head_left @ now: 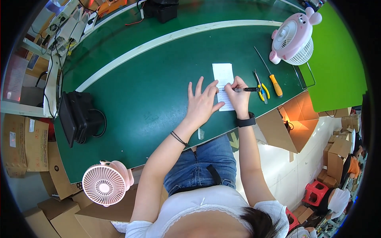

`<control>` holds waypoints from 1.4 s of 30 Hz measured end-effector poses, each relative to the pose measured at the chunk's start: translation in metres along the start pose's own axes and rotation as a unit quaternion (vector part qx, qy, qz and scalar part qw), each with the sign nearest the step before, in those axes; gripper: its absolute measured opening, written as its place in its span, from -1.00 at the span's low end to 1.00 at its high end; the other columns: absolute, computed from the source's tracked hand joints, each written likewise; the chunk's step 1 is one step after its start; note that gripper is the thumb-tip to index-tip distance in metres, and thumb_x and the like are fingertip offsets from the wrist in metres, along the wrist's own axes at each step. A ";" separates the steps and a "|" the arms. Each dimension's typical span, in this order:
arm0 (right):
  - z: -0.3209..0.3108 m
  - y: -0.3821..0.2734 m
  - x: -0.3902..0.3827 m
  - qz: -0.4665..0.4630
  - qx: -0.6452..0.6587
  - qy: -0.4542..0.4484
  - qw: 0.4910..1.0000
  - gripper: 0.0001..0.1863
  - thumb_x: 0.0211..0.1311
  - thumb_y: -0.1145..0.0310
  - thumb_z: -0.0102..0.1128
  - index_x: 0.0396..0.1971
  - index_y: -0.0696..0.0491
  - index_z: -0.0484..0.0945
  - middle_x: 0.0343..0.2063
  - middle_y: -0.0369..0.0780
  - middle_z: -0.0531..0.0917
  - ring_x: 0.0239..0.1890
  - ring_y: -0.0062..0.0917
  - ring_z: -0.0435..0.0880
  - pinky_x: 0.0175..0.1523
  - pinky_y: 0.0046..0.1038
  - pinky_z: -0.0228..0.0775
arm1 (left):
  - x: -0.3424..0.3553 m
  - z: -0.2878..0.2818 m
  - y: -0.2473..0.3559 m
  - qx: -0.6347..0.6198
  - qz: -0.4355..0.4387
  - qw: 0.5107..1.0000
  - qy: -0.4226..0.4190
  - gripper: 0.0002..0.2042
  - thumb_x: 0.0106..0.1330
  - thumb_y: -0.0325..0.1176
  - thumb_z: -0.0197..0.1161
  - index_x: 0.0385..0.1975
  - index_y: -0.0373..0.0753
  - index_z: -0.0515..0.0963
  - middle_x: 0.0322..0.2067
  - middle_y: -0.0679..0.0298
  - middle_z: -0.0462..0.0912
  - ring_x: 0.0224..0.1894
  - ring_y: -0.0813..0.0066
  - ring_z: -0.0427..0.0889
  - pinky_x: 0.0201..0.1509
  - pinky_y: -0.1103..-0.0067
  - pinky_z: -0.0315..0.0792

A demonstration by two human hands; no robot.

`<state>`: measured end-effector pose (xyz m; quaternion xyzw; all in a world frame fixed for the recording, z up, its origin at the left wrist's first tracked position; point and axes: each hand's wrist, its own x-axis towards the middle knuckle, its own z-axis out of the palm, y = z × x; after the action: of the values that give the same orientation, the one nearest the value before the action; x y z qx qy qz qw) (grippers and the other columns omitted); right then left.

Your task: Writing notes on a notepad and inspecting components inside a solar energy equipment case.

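Note:
A small white notepad (pixel 223 71) lies open on the green table, its upper page turned up and its lower page lined. My right hand (pixel 239 98) is closed round a black pen (pixel 251 89), the tip down near the middle of the pad. My left hand (pixel 201 104) lies flat with fingers spread, thumb and fingertips at the pad's left edge. Just right of my right hand are yellow-handled pliers (pixel 262 92) and a screwdriver with a yellow-orange handle (pixel 275 85).
A pink animal-shaped fan (pixel 291 41) stands at the far right, beside a bright green panel (pixel 337 59). Another pink fan (pixel 105 184) is at the near left table edge. A black device (pixel 81 119) sits on the left. An open cardboard box (pixel 291 123) stands below the right edge.

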<state>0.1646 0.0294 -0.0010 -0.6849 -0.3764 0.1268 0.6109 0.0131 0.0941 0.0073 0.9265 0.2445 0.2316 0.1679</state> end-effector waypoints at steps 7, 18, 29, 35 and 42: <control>-0.002 0.005 0.002 0.013 0.043 0.041 0.998 -0.71 0.07 0.58 0.18 -0.65 0.10 0.23 -0.70 -0.39 0.29 -0.57 -0.78 0.25 -0.50 -0.62 0.14 | 0.000 0.000 -0.001 0.004 0.008 1.000 -0.003 -0.57 0.18 -0.02 0.34 -0.08 -0.12 0.45 0.26 0.36 0.41 0.40 -0.06 0.15 0.37 -0.15 -0.05; -0.001 -0.002 -0.002 -0.009 -0.009 0.016 1.000 -0.72 0.04 0.56 0.20 -0.65 0.11 0.24 -0.70 -0.38 0.30 -0.58 -0.77 0.24 -0.52 -0.61 0.13 | -0.001 0.002 0.000 0.012 0.001 1.000 -0.002 -0.70 0.28 -0.08 0.25 -0.11 -0.10 0.50 0.25 0.37 0.41 0.40 0.01 0.16 0.38 -0.11 -0.05; -0.002 0.001 -0.002 -0.015 -0.041 0.007 0.999 -0.73 0.02 0.57 0.21 -0.64 0.12 0.25 -0.71 -0.37 0.29 -0.58 -0.76 0.22 -0.52 -0.59 0.14 | 0.000 0.000 0.001 0.010 -0.001 1.000 -0.002 -0.75 0.30 -0.12 0.24 -0.15 -0.09 0.52 0.24 0.37 0.41 0.39 0.01 0.18 0.38 -0.12 -0.04; -0.001 -0.002 -0.001 -0.001 -0.018 0.019 1.000 -0.73 0.01 0.57 0.20 -0.65 0.13 0.24 -0.71 -0.36 0.29 -0.58 -0.76 0.22 -0.51 -0.60 0.15 | 0.000 0.000 0.000 0.011 -0.001 1.000 -0.002 -0.75 0.30 -0.12 0.23 -0.16 -0.11 0.52 0.25 0.36 0.41 0.39 0.00 0.17 0.38 -0.12 -0.05; -0.005 0.006 -0.001 0.014 0.019 0.043 0.999 -0.73 0.02 0.59 0.16 -0.65 0.11 0.22 -0.71 -0.39 0.26 -0.58 -0.79 0.23 -0.52 -0.62 0.13 | 0.000 -0.004 0.001 0.000 0.001 1.000 -0.023 -0.56 0.19 0.02 0.32 -0.07 -0.13 0.45 0.29 0.30 0.36 0.41 -0.08 0.11 0.40 -0.14 -0.14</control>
<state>0.1697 0.0253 -0.0056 -0.6833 -0.3373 0.1129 0.6377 0.0112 0.0936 0.0107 0.9319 0.2395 0.2105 0.1731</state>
